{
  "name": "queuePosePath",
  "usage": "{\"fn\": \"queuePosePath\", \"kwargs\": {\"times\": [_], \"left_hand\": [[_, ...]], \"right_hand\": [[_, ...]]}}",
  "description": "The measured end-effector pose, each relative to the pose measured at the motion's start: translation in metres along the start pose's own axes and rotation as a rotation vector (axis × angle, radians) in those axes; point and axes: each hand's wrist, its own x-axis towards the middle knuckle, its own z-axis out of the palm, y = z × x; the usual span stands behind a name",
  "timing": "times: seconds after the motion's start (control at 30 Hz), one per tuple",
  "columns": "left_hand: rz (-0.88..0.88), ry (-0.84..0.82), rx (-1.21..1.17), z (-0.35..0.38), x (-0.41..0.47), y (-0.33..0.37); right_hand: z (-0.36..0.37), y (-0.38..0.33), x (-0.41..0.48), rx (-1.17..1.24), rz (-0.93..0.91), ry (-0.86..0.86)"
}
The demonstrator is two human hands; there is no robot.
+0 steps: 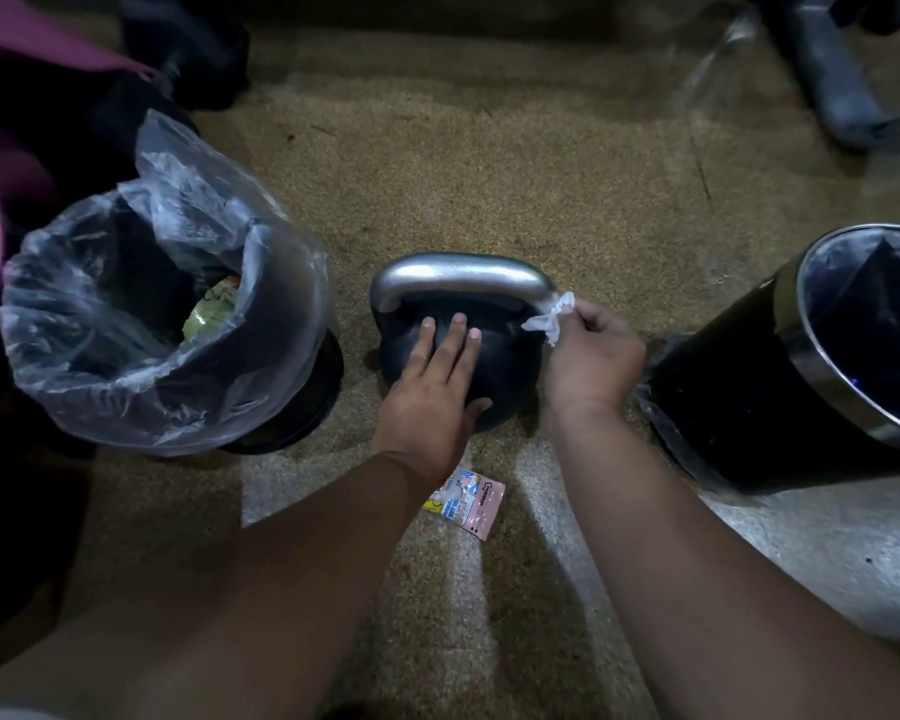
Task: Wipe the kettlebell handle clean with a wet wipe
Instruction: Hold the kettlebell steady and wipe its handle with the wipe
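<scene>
A black kettlebell (505, 366) with a silver handle (461, 275) stands on the speckled floor in the middle of the view. My left hand (432, 392) lies flat on the bell's body, fingers straight and pointing away from me. My right hand (591, 356) pinches a crumpled white wet wipe (552, 317) against the right end of the handle, where it bends down to the body. A pink and blue wipe packet (466, 501) lies on the floor just in front of the bell, partly hidden by my left wrist.
A black bin lined with a clear plastic bag (141, 324) stands left of the kettlebell, some waste inside. A black bin with a metal rim (822, 356) stands tilted at the right. Grey equipment (842, 85) lies at the far right back. Dark bags sit at the far left.
</scene>
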Motion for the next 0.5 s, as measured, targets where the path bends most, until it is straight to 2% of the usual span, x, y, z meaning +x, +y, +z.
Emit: {"fn": "queuePosePath", "kwargs": {"times": [0.33,0.43,0.5], "left_hand": [[-0.005,-0.014,-0.048,-0.002,0.001,0.001],[-0.007,-0.004,-0.156,-0.009,0.002,0.003],[-0.045,0.071,-0.321,-0.02,0.0,0.002]], "right_hand": [[-0.003,0.007,-0.001,0.012,-0.016,-0.036],[-0.014,0.018,-0.005,0.001,0.051,-0.115],[-0.021,0.019,-0.011,0.013,0.046,-0.173]]}}
